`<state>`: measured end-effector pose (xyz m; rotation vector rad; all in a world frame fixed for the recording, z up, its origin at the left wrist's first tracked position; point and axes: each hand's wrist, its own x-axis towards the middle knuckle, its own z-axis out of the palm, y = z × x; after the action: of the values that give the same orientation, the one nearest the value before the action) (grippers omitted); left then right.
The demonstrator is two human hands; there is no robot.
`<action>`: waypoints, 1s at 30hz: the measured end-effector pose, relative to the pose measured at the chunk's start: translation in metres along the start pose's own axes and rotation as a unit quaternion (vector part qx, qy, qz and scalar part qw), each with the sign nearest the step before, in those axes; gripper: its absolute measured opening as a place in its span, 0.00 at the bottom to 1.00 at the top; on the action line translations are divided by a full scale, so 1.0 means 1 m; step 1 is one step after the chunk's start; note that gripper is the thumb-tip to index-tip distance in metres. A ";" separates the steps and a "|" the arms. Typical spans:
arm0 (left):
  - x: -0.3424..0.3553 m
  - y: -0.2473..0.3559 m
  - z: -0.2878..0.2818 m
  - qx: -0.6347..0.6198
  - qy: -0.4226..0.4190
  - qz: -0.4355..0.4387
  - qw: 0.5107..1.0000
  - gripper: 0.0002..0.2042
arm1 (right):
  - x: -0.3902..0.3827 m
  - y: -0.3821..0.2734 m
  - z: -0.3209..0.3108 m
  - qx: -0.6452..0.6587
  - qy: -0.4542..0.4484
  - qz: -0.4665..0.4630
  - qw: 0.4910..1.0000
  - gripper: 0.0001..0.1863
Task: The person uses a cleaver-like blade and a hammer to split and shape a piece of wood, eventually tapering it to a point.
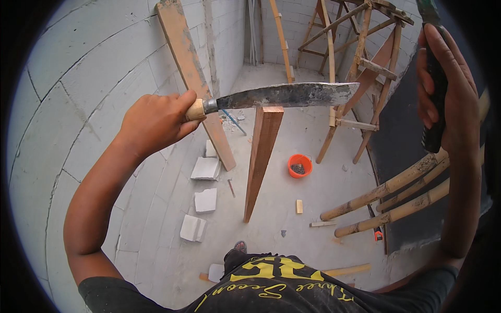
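Note:
My left hand is closed round the pale wooden handle of a machete. Its long, dark, worn blade points right and lies across the top end of an upright reddish wooden board, whose foot is down by the floor. At the upper right my right hand is raised, gripping a black-handled tool. The upper end of that tool runs out of the picture, so its head is hidden.
An orange bucket with dark contents stands on the floor beyond the board. White blocks line the left wall, where a plank leans. Bamboo poles slant in from the right. A wooden scaffold stands behind.

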<state>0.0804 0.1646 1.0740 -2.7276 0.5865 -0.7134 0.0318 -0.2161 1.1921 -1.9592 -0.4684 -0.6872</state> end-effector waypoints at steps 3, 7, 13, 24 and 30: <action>-0.011 -0.006 0.000 0.021 -0.046 -0.024 0.998 0.15 | -0.015 0.036 0.033 0.063 -0.010 -0.009 0.998 0.18; -0.005 -0.007 0.001 0.016 -0.013 0.011 1.000 0.15 | -0.036 0.015 0.033 -0.172 -0.284 0.239 0.912 0.15; 0.005 0.002 -0.003 0.015 -0.009 0.001 1.000 0.18 | -0.016 -0.010 0.005 -0.103 -0.119 0.101 0.982 0.22; 0.009 0.017 -0.002 0.016 -0.028 -0.032 0.999 0.21 | -0.028 0.025 0.034 -0.173 -0.283 0.268 0.905 0.14; 0.015 0.017 0.000 0.012 -0.028 -0.036 0.999 0.27 | -0.013 0.023 0.018 -0.091 -0.107 0.112 0.984 0.18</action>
<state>0.0874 0.1432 1.0745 -2.7485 0.4657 -0.6539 0.0397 -0.2106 1.1617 -2.2305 -0.3154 -0.3882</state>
